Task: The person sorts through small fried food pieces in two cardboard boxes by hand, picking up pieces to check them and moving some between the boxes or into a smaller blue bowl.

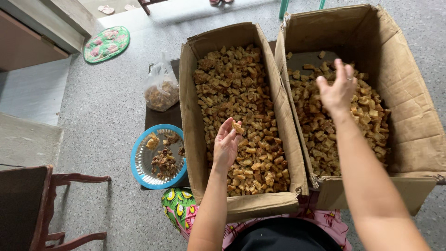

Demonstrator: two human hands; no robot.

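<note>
Two open cardboard boxes stand side by side, both filled with small golden-brown fried chunks. Over the left box [189, 116] my left hand [226, 145] is palm up, pinching one chunk [238, 127] at its fingertips. My right hand [338, 89] hovers over the heap [367, 111] in the right box [409, 107], fingers spread and pointing down, nothing visibly held. The left box's heap [237, 83] reaches nearly to its far wall.
A blue-rimmed metal plate [139, 160] with some darker pieces sits left of the boxes on a dark low surface, with a clear plastic bag [161, 88] of pieces behind it. A wooden chair [42, 204] stands at lower left, a round patterned mat [107, 44] farther back.
</note>
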